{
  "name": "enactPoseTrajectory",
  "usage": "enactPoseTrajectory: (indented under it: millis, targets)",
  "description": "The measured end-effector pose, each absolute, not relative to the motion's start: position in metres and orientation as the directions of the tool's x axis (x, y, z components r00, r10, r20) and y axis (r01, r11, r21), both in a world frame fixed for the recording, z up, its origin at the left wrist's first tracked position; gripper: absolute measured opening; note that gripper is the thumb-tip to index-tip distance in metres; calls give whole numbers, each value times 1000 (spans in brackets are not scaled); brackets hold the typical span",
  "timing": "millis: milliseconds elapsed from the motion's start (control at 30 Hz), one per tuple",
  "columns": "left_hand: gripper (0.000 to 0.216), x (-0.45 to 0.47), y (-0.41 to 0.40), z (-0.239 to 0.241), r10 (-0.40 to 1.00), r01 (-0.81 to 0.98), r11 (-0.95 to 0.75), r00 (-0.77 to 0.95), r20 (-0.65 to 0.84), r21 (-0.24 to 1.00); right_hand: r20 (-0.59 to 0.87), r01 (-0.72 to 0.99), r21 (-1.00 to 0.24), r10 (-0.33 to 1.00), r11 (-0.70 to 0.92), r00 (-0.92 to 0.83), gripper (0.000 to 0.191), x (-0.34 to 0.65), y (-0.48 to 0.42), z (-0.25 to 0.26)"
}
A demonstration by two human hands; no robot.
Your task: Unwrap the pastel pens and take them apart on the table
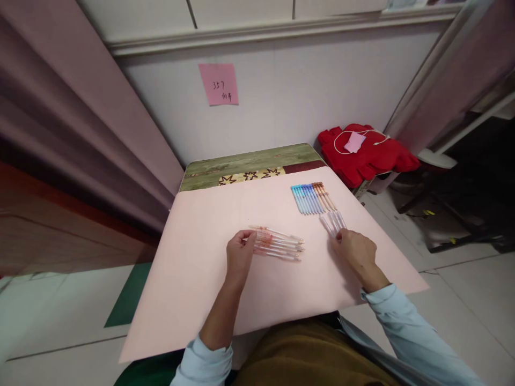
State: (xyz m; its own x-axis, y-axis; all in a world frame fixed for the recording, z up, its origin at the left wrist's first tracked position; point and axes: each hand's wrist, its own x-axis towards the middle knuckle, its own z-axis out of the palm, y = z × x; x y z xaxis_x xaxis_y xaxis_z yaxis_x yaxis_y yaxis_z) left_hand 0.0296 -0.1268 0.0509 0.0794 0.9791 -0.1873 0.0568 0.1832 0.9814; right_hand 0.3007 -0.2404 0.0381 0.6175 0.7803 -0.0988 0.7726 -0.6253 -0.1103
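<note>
Over the middle of the pink-covered table, my left hand [240, 253] has its fingers closed at the left ends of a loose bunch of clear pens [281, 247]. These pens have pinkish-red parts and point to the right. On the right side, my right hand [356, 251] pinches several clear pens [332, 222], fanned a little apart, with their far ends beyond the fingertips. Just above them lies a neat row of pens: light blue pens [300, 199], violet-blue pens [313, 198] and brown-topped pens [324, 196], side by side.
A pink sheet [193, 279] covers most of the table, leaving a green wood-patterned strip [257, 156] at the back. Red cloth [362, 161] with a white cord sits beyond the right rear corner. A pink note [219, 84] is on the wall; a curtain [100, 107] hangs left.
</note>
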Motion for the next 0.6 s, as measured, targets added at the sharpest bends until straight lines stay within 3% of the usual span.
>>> enactPoseTrajectory:
  millis: [67,133,200,267,333,400,500,600]
  targets:
    - [26,33,-131,52,960,-82,262,123,-251,962,-10,796,-227,818,-562,575,22,283,-243,46]
    - [33,39,-138,54,915,-202,378,231,-332,903,-2,783,-466,885,-413,466,21,259,-244,51]
    - [41,45,-146,56,850,-258,484,368,-378,836,-110,565,-788,959,-245,262,24,234,-244,51]
    - [43,47,-153,55,812,-272,525,444,-379,806,-223,202,-952,974,-228,48,31,213,-243,46]
    - [39,44,-159,52,816,-276,517,447,-368,810,-285,-36,-957,955,-289,-80,39,203,-243,37]
    - [37,39,-164,46,830,-289,504,422,-364,814,-361,-160,-908,917,-387,-168,49,201,-243,26]
    - [35,33,-170,35,844,-324,494,403,-354,807,-452,-215,-838,859,-501,-238,56,203,-244,12]
    - [30,32,-175,26,879,-363,453,335,-339,815,-466,-193,-849,870,-491,-164,56,199,-243,4]
